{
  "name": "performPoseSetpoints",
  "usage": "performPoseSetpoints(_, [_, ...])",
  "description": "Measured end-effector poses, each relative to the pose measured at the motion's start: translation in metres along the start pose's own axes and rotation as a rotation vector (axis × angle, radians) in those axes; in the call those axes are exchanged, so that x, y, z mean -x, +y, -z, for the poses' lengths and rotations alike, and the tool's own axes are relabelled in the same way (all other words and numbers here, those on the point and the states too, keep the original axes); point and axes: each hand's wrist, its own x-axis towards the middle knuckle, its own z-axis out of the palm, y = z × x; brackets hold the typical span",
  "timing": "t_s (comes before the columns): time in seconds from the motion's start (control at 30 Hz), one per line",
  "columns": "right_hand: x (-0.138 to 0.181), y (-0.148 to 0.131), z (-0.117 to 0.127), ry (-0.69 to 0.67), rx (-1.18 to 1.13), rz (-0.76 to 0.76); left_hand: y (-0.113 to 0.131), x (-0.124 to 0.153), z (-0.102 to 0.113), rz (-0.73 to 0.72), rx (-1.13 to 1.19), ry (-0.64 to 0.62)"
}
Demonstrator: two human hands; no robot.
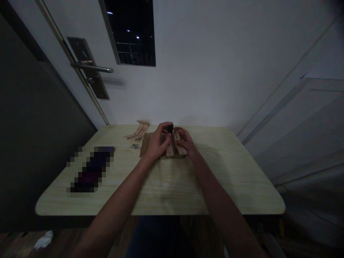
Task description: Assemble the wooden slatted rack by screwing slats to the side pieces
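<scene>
In the head view both hands are close together near the table's far edge, over a brown cardboard-like sheet. My left hand is closed, with thumb and fingers around a small black piece, whose exact kind I cannot make out. Just below that piece lies a short wooden strip, partly covered by the left fingers. My right hand grips a second wooden piece with a hole in it, beside the first and resting on the sheet.
Two angled wooden pieces lie behind on the left, with several screws or nails in front of them. A pixelated dark object is on the left of the pale table. A door with a handle stands behind.
</scene>
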Motion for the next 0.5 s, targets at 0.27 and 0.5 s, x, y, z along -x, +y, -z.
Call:
performPoseSetpoints(0.27, [-0.003, 0.005, 0.001, 0.027, -0.01, 0.016, -0.013, -0.001, -0.007, 0.004, 0.026, 0.096])
performPoseSetpoints(0.5, [-0.001, 0.002, 0.001, 0.02, -0.014, -0.002, -0.01, 0.0, -0.006, 0.077, 0.128, 0.05])
